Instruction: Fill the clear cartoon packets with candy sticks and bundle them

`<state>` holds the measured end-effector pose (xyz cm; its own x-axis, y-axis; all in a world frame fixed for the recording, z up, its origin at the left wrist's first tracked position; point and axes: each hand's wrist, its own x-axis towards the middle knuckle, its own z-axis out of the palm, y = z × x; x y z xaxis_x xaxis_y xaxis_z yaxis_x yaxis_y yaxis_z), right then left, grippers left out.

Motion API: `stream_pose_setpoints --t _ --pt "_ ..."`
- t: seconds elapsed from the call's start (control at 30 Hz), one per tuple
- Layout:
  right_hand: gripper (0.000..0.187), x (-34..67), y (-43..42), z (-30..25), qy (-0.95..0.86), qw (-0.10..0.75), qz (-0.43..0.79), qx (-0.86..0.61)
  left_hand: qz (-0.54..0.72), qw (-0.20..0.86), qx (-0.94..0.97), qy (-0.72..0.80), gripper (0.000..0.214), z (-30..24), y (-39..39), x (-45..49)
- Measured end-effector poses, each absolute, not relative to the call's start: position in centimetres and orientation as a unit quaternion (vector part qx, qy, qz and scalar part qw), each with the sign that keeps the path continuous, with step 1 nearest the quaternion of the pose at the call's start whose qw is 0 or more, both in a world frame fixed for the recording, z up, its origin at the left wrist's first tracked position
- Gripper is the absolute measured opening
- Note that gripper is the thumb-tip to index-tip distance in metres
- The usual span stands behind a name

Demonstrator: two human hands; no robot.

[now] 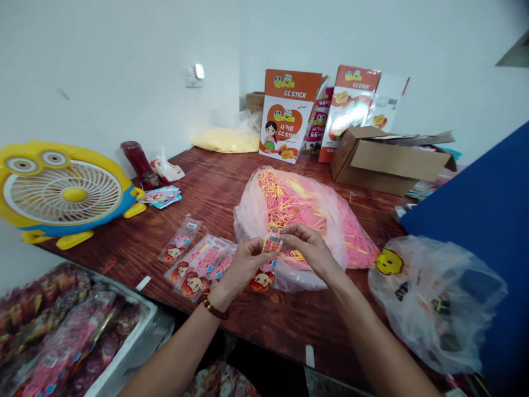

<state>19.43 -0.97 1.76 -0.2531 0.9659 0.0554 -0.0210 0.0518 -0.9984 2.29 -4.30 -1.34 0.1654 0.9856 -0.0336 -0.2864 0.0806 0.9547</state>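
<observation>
In front of the open bag, both hands are at a small clear printed packet [273, 243] with a barcode and pink and yellow sticks showing inside. My left hand [247, 263] pinches it from the left, thumb on the front. My right hand [303, 245] has its fingertips closed at the packet's upper right edge. A printed cartoon face shows just below my left hand. Right behind is a large clear plastic bag [249, 212] full of thin pink and yellow sticks [285, 201]. Several similar flat packets [194, 270] lie on the table left of my left hand.
A yellow fan [74, 193], a dark red jar [136, 160] and tissues [167, 170] stand at left. Printed boxes [285, 116], an open carton [384, 162] and a yellow-filled bag [225, 140] are behind. A crate [144, 320] of packets sits lower left; a plastic bag [438, 298] hangs right.
</observation>
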Motion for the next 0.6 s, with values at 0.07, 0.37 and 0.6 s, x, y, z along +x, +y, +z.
stream_pose_setpoints --t 0.07,0.37,0.6 --pt "0.023 19.2 -0.8 1.6 -0.576 0.438 0.557 -0.407 0.507 0.608 0.461 0.400 0.024 -1.6 -4.2 2.2" --pt "0.023 18.1 -0.2 0.2 -0.589 0.429 0.526 -0.439 0.488 0.631 0.441 0.411 0.030 -2.9 -3.8 1.9" --pt "0.027 17.7 -0.4 0.3 -0.600 0.392 0.532 -0.451 0.472 0.610 0.462 0.438 0.024 -2.9 -5.3 0.1"
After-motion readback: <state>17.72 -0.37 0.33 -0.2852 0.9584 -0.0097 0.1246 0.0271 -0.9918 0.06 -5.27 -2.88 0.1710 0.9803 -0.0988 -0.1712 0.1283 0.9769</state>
